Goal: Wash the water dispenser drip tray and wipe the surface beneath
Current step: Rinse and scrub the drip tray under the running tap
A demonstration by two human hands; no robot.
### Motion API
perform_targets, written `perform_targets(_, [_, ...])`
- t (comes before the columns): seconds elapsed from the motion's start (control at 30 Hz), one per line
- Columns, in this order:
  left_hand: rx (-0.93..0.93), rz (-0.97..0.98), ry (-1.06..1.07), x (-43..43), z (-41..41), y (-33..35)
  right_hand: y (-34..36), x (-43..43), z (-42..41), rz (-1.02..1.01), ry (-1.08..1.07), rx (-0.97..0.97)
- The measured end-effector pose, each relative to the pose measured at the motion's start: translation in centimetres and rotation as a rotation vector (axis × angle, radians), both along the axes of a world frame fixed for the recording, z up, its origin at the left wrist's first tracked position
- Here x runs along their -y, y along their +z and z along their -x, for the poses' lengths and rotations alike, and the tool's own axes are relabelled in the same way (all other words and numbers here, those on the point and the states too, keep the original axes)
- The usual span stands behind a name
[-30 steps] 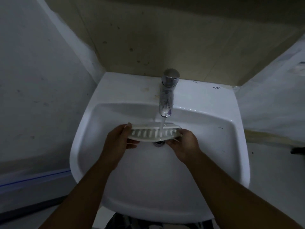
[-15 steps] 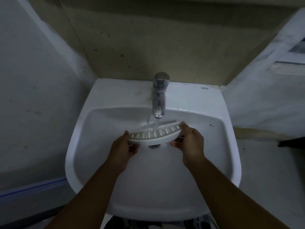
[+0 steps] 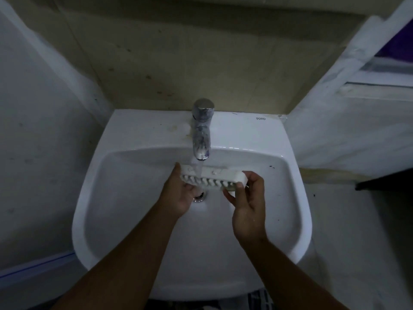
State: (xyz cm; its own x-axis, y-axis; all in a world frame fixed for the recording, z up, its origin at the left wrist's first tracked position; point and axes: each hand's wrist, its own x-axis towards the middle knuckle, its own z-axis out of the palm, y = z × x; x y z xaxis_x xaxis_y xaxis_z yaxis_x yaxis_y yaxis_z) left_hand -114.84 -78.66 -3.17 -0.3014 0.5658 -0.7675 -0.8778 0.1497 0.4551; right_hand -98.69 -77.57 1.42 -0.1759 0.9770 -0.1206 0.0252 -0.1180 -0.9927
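The white slotted drip tray (image 3: 213, 176) is held over the basin of the white sink (image 3: 290, 220), tipped so its slotted face points toward me. Water runs from the chrome tap (image 3: 202, 130) onto the tray's upper edge. My left hand (image 3: 178, 195) grips the tray's left end, thumb on top and fingers below. Gripping the right end is my right hand (image 3: 249, 202), fingers curled round the corner. The drain (image 3: 200, 195) shows just below the tray, between my hands.
Walls close in on the sink at the left, back and right. A dark ledge (image 3: 384, 182) juts in at the right. Stains mark the sink deck left of the tap.
The tray has tipped from lying nearly flat to standing on edge with its slots facing me. Both hands shifted their hold with it. The view moved slightly.
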Motion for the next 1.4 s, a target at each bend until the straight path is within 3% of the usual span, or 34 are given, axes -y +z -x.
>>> perform_targets(0.2, [-0.099, -0.069, 0.164, 1.6, 2.2, 0.0, -1.0, -1.3, 1.3, 0.372, -0.07, 0.012])
perform_targets(0.33, [-0.242, -0.049, 0.202, 3.8, 2.9, 0.9, -2.0, -2.9, 2.1, 0.454, 0.084, 0.311])
perform_targets(0.43, [-0.426, 0.018, 0.228, 5.0, 3.1, 1.5, -1.1, -3.9, 2.7, 0.306, 0.098, 0.498])
perform_targets(0.53, [-0.553, 0.109, 0.183, 5.6, 3.5, 2.0, 1.7, -4.3, 3.5, -0.006, 0.062, 0.438])
perform_targets(0.63, [-0.545, 0.198, 0.169, 5.1, 3.6, 2.9, 5.8, -4.8, 4.6, -0.339, 0.051, 0.31])
perform_targets(0.73, [-0.42, 0.196, 0.157, 4.4, 3.7, 4.2, 9.0, -5.5, 5.5, -0.574, 0.144, 0.324])
perform_targets(0.9, [-0.368, 0.174, 0.166, 4.1, 3.5, 5.7, 10.8, -6.5, 6.1, -0.808, 0.35, 0.45])
perform_targets(1.03, [-0.435, 0.164, 0.128, 4.2, 3.1, 7.5, 10.0, -5.4, 5.6, -0.783, 0.388, 0.488])
perform_targets(1.13, [-0.707, 0.202, 0.055, 4.4, 3.0, 8.6, 8.8, -4.1, 4.9, -0.76, 0.367, 0.499])
perform_targets(1.27, [-1.338, 0.236, -0.191, 4.5, 2.5, 10.9, 7.6, -2.7, 4.0, -0.748, 0.369, 0.451])
perform_targets(1.4, [-1.836, 0.212, -0.454, 4.4, 2.3, 13.3, 6.7, -2.1, 3.1, -0.661, 0.255, 0.469])
